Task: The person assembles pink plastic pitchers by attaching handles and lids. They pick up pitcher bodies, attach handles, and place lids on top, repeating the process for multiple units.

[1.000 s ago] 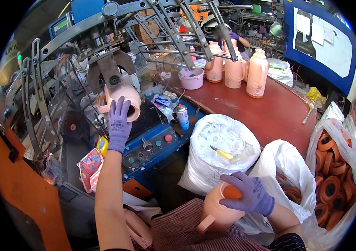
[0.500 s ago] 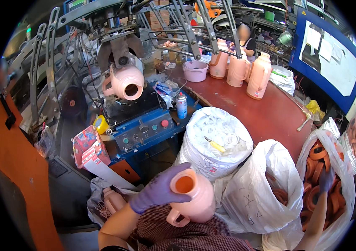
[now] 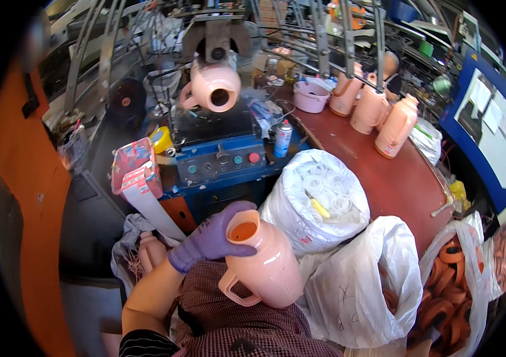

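My left hand (image 3: pixel 220 235), in a purple glove, grips the neck of a pink thermos jug shell (image 3: pixel 273 265). Tilted, it rests against my checked apron, its orange-lined mouth facing up and its handle toward me. My right hand (image 3: pixel 430 337) shows only in part at the bottom edge, low in a clear bag (image 3: pixel 473 238) of brown-orange plastic rings. Its fingers are hidden among them. Another pink jug shell (image 3: pixel 214 89) is mounted sideways on the machine ahead, mouth toward me.
Three pink jug shells (image 3: pixel 397 128) and a pink tub (image 3: pixel 310 96) stand on a red table (image 3: pixel 348 143). White sacks (image 3: pixel 348 285) stand between me and it; one holds clear rings and a yellow-handled tool. A blue control panel (image 3: pixel 220 160), spray can (image 3: pixel 283 138) and red box (image 3: pixel 137 166) are ahead.
My view has shifted, so the machine and table sit further right. The held jug leans more, showing more of its side. My right hand has moved down and nearer within the ring bag.
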A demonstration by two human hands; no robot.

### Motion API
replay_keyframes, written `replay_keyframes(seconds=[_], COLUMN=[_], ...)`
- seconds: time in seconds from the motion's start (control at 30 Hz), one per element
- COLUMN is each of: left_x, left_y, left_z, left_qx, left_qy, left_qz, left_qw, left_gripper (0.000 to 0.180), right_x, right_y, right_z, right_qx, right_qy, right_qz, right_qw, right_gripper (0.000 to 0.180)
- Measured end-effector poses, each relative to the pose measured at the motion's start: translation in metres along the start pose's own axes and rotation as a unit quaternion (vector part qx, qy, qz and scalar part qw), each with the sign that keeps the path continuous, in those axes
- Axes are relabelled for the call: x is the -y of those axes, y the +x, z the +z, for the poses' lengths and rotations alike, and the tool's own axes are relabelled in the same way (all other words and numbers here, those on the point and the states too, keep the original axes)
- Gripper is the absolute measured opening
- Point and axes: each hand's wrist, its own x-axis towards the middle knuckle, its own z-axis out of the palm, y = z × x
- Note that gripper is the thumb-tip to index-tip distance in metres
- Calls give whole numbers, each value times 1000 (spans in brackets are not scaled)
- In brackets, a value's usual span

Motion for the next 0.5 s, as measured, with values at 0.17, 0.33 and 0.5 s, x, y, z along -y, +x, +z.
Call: replay_keyframes(seconds=[0.17, 0.33, 0.5], left_x=[60, 129, 172], left_y=[-37, -108, -188], left_z=[-44, -59, -48], left_qx=[-189, -365, -387], left_qy=[4, -220, -340], left_qz=[-139, -185, -225], left_qw=[972, 885, 827], left_gripper=[70, 55, 47], right_x=[35, 103, 301], right_y=[11, 8, -147], right_z=[-15, -29, 26], right_qx=[-82, -223, -4], right_qy=[-122, -120, 80], right_qz=[-4, -183, -521], right_qw=[989, 950, 850], right_gripper=[36, 28, 20])
